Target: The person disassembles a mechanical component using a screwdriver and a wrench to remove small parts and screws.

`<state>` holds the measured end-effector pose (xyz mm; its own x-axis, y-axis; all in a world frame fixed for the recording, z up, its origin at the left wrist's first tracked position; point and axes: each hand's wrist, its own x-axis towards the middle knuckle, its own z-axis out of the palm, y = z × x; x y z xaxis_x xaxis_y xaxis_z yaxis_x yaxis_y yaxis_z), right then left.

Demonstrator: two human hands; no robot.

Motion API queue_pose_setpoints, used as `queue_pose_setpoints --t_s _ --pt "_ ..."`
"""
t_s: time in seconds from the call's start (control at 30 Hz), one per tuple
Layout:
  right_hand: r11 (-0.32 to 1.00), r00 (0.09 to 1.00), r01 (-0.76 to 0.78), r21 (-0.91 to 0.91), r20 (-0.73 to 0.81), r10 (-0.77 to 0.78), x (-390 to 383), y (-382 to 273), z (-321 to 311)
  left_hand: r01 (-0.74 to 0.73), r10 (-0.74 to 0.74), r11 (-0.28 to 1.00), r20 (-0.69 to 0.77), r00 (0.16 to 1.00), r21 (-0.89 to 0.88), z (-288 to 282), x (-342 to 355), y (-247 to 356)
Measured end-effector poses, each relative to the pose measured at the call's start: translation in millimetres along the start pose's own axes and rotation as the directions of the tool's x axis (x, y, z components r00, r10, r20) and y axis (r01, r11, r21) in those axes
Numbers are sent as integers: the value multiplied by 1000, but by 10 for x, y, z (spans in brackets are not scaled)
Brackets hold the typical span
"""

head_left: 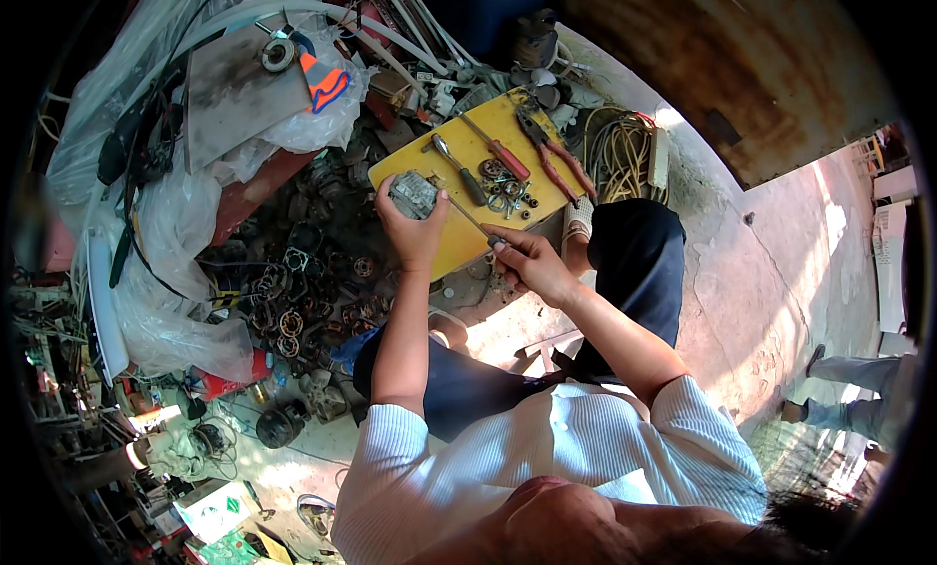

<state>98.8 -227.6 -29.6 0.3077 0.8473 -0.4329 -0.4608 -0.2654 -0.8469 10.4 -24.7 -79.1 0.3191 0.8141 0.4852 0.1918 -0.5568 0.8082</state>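
My left hand (pixel 414 235) is wrapped round a grey cast-metal part (pixel 414 195), holding it over the left side of a yellow board (pixel 451 257). In my right hand (pixel 535 269) is a screwdriver (pixel 474 222), its thin shaft slanting up and left toward the part. Whether its tip touches the metal is too small to tell. On the board lie a ratchet wrench (pixel 461 173) with a dark grip, a red-handled screwdriver (pixel 509 162), large red-handled pliers (pixel 549 155) and a cluster of small rings and nuts (pixel 506 196).
Loose metal parts (pixel 291 321) are heaped left of the board. A grey plate (pixel 234 106) rests on plastic sheeting (pixel 210 341) at the upper left. Coiled cable (pixel 625 155) lies beyond the board, below a rusty panel (pixel 742 58). Another person's legs (pixel 859 375) show at far right.
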Motion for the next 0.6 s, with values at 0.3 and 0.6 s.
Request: queue_pose_setpoints --t_s 0.3,0.6 --pt "999 997 46 -14 -66 -47 -8 85 82 -3 3 1000 -15 1000 30 6 1 21" --pt "989 998 -35 145 -40 41 27 -9 55 -24 24 998 -1 1000 50 23 24 69"
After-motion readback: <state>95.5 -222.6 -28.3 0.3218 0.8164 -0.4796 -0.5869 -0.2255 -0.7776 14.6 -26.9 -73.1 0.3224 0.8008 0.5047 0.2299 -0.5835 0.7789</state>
